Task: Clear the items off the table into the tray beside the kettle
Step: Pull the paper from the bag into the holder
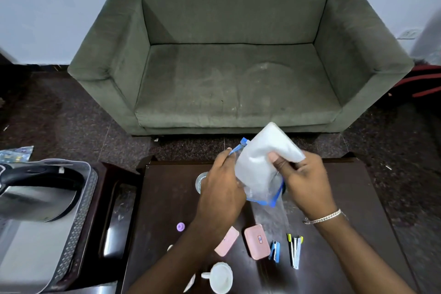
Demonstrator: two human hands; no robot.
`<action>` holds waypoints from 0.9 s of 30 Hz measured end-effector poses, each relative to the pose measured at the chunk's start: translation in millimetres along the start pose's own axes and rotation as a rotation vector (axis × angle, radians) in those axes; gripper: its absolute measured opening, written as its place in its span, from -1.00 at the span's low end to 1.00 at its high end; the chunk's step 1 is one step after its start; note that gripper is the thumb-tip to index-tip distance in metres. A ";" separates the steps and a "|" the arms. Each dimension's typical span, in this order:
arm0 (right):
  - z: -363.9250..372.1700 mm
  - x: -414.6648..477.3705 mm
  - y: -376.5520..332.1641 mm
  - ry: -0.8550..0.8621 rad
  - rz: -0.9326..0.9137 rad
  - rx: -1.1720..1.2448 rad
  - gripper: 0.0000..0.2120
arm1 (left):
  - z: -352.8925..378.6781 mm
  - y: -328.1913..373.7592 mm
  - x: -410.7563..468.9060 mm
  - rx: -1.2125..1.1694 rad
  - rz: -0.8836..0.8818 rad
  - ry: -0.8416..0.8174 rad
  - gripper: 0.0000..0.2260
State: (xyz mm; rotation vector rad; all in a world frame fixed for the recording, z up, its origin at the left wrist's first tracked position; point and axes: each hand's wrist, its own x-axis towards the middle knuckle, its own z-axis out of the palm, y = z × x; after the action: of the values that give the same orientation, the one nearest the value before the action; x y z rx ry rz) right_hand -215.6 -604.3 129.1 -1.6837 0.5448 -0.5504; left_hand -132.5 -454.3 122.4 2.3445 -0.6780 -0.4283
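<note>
Both hands hold a clear zip bag [260, 169] with a blue seal and white contents above the dark wooden table [346, 198]. My left hand [222, 188] grips its left edge; my right hand [303, 181] pinches its right side. On the table lie a pink case [257, 241], a pink lid [226, 241], a blue stapler [275, 251], several pens [295, 250], a white mug [220, 277], a purple cap [181, 227] and a glass [201, 182] partly hidden behind my left hand. The grey tray [78, 217] stands at the left with the kettle [35, 193].
A green armchair [236, 59] stands beyond the table across a strip of dark floor. A second dark table [112, 212] carries the tray and kettle. Red and black items [424, 83] lie on the floor at the far right.
</note>
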 end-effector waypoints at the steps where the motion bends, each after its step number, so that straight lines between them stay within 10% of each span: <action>1: -1.7 2.7 -2.2 0.038 0.029 0.114 -0.91 | -0.2 -2.5 0.9 0.000 0.003 0.002 -0.37; 7: -25.9 23.9 -7.7 0.005 0.185 0.611 -0.70 | -1.1 -12.7 7.0 -0.042 -0.002 0.008 -0.39; 27: -71.3 53.9 105.7 0.093 0.463 0.172 -0.72 | -4.3 -49.3 15.4 0.017 -0.032 -0.006 -0.37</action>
State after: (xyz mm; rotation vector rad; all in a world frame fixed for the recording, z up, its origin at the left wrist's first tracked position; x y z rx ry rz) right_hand -224.4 -710.1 40.2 -1.3158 0.8991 -0.3265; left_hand -100.4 -428.7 90.8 2.3737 -0.6495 -0.4460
